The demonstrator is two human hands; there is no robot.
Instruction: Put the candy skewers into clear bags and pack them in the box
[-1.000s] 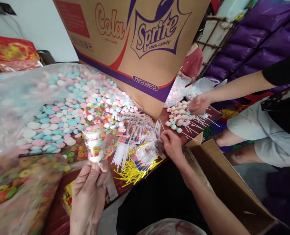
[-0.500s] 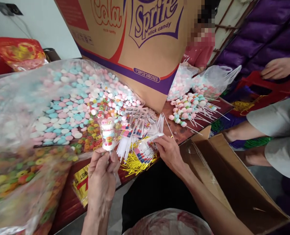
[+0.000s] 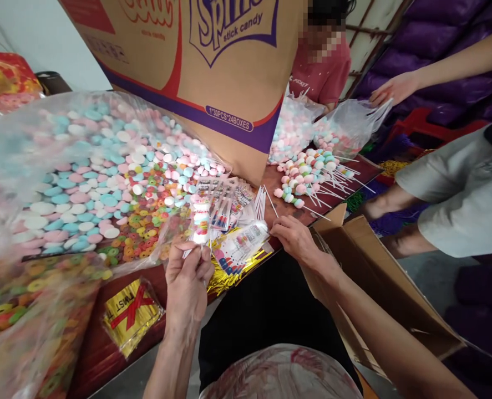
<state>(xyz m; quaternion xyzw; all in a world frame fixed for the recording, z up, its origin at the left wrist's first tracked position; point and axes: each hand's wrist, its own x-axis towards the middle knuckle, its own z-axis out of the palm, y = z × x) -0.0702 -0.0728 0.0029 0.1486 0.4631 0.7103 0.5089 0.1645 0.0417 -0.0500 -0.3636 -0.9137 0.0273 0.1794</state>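
Note:
My left hand pinches the stick of a candy skewer that sits inside a clear wrapper bag, held upright over the table's near edge. My right hand rests fingers-down on a pile of printed clear wrapper bags at the table edge, fingers curled on the top one. White sticks and gold twist ties lie beside that pile. A big plastic bag of pink, blue and white disc candies and coloured ring candies fills the left of the table.
A large Sprite stick-candy carton stands behind. Finished skewers lie at the far right of the red table. An open brown box is at my right. Another person's hand holds a plastic bag; a gold tie packet lies near.
The view shifted down and left. My left hand carried the wrapped skewer rightward, toward the wrapper pile. The other person's hand rose from the skewers to the plastic bag.

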